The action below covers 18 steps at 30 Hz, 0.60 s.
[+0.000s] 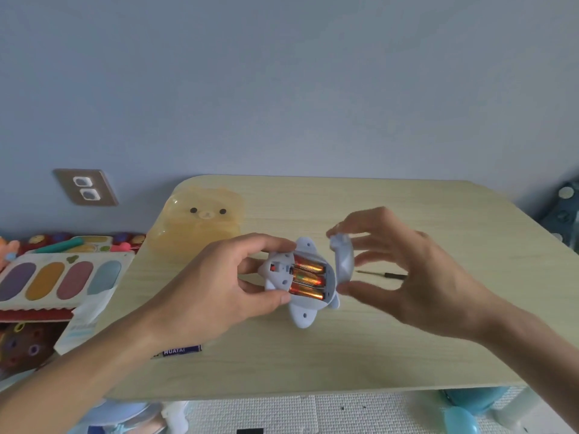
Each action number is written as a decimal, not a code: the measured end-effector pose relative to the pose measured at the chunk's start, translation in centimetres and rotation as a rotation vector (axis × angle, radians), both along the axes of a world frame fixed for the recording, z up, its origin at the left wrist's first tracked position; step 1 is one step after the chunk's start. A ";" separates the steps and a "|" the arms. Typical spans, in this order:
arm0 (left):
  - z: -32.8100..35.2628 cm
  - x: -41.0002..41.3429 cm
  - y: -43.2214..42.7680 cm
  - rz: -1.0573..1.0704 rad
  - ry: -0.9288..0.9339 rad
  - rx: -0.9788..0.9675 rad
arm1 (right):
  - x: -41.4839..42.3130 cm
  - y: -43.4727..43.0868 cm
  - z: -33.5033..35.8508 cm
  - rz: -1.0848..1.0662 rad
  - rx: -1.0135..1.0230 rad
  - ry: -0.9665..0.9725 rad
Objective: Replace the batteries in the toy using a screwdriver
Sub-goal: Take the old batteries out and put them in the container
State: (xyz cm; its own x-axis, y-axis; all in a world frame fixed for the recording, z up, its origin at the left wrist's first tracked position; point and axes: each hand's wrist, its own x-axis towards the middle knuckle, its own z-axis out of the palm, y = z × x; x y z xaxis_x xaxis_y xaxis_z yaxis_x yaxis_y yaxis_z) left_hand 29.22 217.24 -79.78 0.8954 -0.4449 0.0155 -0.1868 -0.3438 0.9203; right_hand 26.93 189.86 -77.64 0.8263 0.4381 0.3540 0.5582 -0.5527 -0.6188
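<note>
A pale blue-grey toy (300,311) lies belly up above the wooden table (407,339). Its battery bay is open and shows three orange batteries (308,278) side by side. My left hand (219,289) grips the toy's left end between thumb and fingers. My right hand (407,267) pinches the removed battery cover (344,261) just right of the bay, tilted on edge. A thin black-handled screwdriver (380,274) lies on the table behind my right hand, partly hidden by the fingers. A purple battery pack (181,350) peeks out under my left forearm.
A translucent yellow bear-faced box (200,223) stands at the table's back left. Left of the table are a colourful toy board (59,277) and other toys. A wall socket (84,187) is on the blue wall. Blue items sit on the floor below.
</note>
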 end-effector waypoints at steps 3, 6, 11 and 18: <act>0.0 0.0 0.0 0.002 0.028 -0.008 | -0.4 -2.0 0.7 -0.088 -0.090 0.008; -0.1 0.1 0.2 0.006 0.037 -0.002 | -0.7 -3.7 0.1 -0.159 -0.339 -0.014; -0.1 0.3 0.3 0.007 0.031 -0.006 | -0.8 -4.5 -1.7 -0.199 -0.504 0.035; -0.1 0.2 0.3 0.006 0.038 0.001 | -0.8 -4.6 -2.1 -0.173 -0.568 0.015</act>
